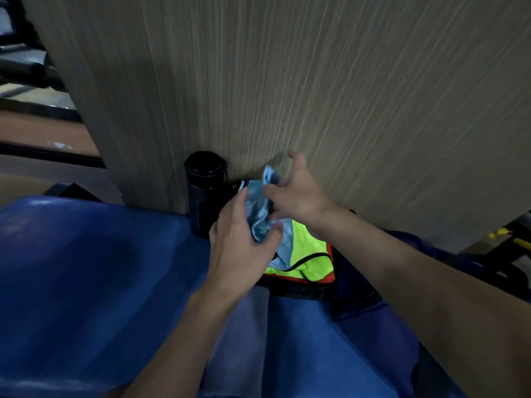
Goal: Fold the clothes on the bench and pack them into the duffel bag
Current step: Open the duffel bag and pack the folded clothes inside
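Observation:
A light blue garment is bunched between both hands just above a small pile of clothes. My left hand grips its lower part and my right hand pinches its upper part. Under it lies a neon yellow garment with black piping, on top of an orange layer and a dark one. The pile rests on the blue padded bench, against a wooden panel. A dark blue bag-like fabric lies to the right of the pile, partly hidden by my right forearm.
A black cylindrical bottle stands on the bench just left of the pile, against the wooden panel. Dark gym equipment shows at the far left, and black and yellow bars at the right edge.

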Available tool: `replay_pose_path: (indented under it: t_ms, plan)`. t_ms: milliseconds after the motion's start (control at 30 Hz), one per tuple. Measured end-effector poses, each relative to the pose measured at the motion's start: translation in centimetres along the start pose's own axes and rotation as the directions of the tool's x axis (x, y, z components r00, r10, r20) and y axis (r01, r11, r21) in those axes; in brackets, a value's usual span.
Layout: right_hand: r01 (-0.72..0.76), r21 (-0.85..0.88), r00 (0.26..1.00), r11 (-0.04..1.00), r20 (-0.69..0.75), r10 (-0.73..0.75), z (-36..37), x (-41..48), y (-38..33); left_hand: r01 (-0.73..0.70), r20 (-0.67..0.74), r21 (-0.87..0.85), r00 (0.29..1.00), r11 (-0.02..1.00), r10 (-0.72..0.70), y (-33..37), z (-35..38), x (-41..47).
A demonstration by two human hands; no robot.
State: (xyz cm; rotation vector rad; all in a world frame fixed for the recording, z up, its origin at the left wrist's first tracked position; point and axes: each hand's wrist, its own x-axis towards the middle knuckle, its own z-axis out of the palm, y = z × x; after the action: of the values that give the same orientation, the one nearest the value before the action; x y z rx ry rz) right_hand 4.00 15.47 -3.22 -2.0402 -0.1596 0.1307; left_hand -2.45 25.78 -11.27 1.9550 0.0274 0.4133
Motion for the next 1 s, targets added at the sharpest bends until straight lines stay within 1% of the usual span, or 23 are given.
replay_pose_path:
  t_ms: [67, 100, 167, 200, 233, 267, 333, 400, 533, 633, 733, 800, 867, 933, 1000]
  plan:
    - [0.003, 0.076, 0.999, 0.997, 0.054, -0.007, 0.4, -0.2, 0.6, -0.014, 0.005, 0.036, 1.0, 0.999, 0.014, -0.5, -0.2, 0.1]
    - [0.021, 0.112, 0.998, 0.994, 0.048, -0.026, 0.5, -0.2, 1.0, -0.022, 0.004, 0.047, 1.0, 0.999, 0.022, -0.8, -0.3, 0.1]
    - [0.067, 0.158, 0.997, 0.985, -0.039, -0.061, 0.5, -0.2, 1.9, -0.025, 0.01, 0.075, 1.0, 0.997, 0.025, -1.2, -0.5, 0.1]
    - [0.082, 0.142, 0.993, 0.986, -0.095, -0.069, 0.3, -0.2, 2.3, -0.01, 0.013, 0.079, 1.0, 0.997, 0.009, -1.3, -0.6, 0.1]
    - [0.076, 0.12, 0.989, 0.99, -0.132, -0.06, 0.2, -0.2, 2.6, 0.014, 0.015, 0.069, 1.0, 0.997, -0.015, -1.2, -0.7, 0.1]
    - [0.045, 0.12, 0.991, 0.992, -0.134, -0.029, 0.1, -0.3, 2.9, 0.037, 0.011, 0.052, 0.999, 0.998, -0.038, -1.1, -0.8, 0.1]
    - [-0.064, 0.181, 0.994, 0.981, -0.078, 0.079, 0.3, -0.5, 3.3, 0.052, -0.005, 0.018, 0.999, 0.998, -0.052, -1.0, -1.0, 0.1]
    - [-0.124, 0.238, 0.989, 0.963, -0.052, 0.14, 0.5, -0.6, 3.6, 0.069, -0.01, -0.022, 0.998, 0.997, -0.069, -1.1, -1.2, 0.1]
    - [-0.124, 0.377, 0.982, 0.918, -0.089, 0.169, 0.7, -0.2, 3.5, 0.094, 0.015, -0.127, 0.996, 0.987, -0.093, -1.4, -1.6, 0.0]
    - [-0.123, 0.417, 0.979, 0.901, -0.098, 0.179, 0.6, -0.5, 3.0, 0.074, -0.001, -0.154, 0.997, 0.985, -0.075, -1.4, -2.0, -0.3]
    - [-0.093, 0.439, 0.983, 0.894, -0.105, 0.154, 0.2, -1.2, 2.4, 0.103, -0.003, -0.177, 0.994, 0.979, -0.105, -1.1, -2.2, -0.7]
    - [-0.058, 0.488, 0.984, 0.871, -0.12, 0.133, -0.2, -2.1, 1.8, 0.117, -0.009, -0.18, 0.993, 0.977, -0.121, -0.8, -2.3, -0.9]
    - [-0.023, 0.544, 0.988, 0.839, -0.114, 0.101, -0.8, -3.4, 1.2, 0.076, -0.021, -0.14, 0.997, 0.987, -0.08, -0.2, -2.5, -1.1]
    - [0.006, 0.594, 0.992, 0.804, -0.105, 0.07, -1.6, -4.9, 0.8, -0.003, -0.026, -0.094, 1.0, 0.996, 0.0, 1.1, -2.6, -1.5]
    - [0.036, 0.633, 0.991, 0.773, -0.119, 0.052, -2.8, -6.5, 0.6, -0.05, -0.008, -0.068, 0.999, 0.996, 0.049, 2.4, -2.6, -1.8]
